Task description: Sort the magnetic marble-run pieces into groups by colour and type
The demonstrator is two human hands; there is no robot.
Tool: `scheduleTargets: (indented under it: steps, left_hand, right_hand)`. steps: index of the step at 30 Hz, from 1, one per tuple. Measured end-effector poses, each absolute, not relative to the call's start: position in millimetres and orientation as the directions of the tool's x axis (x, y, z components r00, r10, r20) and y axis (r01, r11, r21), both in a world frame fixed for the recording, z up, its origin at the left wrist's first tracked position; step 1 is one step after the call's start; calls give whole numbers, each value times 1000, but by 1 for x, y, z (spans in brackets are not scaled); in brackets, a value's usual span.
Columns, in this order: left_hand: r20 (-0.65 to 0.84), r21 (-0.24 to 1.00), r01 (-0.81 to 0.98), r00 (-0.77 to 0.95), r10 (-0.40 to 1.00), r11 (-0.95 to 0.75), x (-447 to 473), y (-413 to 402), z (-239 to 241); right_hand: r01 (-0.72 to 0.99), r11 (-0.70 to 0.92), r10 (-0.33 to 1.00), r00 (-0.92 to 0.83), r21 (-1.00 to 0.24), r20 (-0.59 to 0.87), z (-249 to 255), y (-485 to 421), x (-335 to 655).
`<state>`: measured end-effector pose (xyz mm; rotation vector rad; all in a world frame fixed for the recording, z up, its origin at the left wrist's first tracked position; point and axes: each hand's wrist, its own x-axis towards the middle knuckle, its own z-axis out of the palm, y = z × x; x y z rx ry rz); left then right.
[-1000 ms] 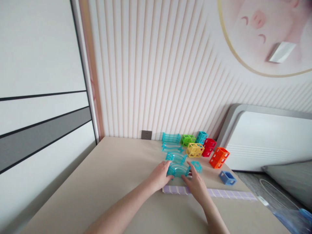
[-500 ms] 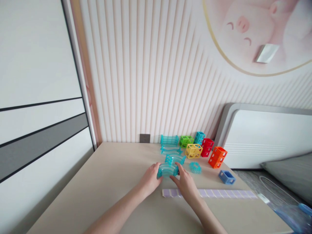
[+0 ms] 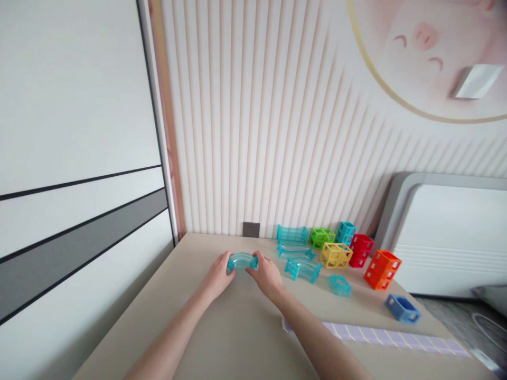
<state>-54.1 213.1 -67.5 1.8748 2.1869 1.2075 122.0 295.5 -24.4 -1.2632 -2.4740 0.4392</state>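
Both my hands grip one curved, clear teal track piece [image 3: 242, 260] just above the beige tabletop [image 3: 190, 316]. My left hand [image 3: 217, 273] closes on its left end and my right hand [image 3: 266, 273] closes on its right end. To the right lie three more teal track pieces [image 3: 303, 268], and a round teal piece [image 3: 339, 285] sits further right.
Open-frame cubes stand near the wall: green [image 3: 321, 237], teal [image 3: 346, 232], yellow [image 3: 336, 255], red [image 3: 361, 249], orange [image 3: 382, 268], and a blue one [image 3: 402, 308] lies nearer. A lilac strip [image 3: 372, 338] runs along the table's right. A wall socket [image 3: 251, 229] is behind. A bed headboard [image 3: 447, 232] stands at right.
My hands have carried the curved teal piece leftward across the table, away from the other track pieces and the lilac strip. The camera has swung left.
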Motion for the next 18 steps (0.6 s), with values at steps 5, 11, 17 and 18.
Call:
scheduleTargets:
  steps: [5,11,17,18]
  left_hand:
    - [475,560,828,-351,807,31,-72,212,-83]
    - [463,573,817,-386,798,63,-82,214,-92]
    - [462,583,808,-421,780,90,-82,214,-93]
    - [464,582,808,-423,778,93,-81,214,-93]
  right_hand:
    - [726,568,814,-564,-388,136,-25,302,96]
    - [695,634,766,-623,-339,156,-27,302,88]
    - [692,665,745,-642,-279,183,-26,306,90]
    - [699,664,747,-638,-267,186,-26,308,90]
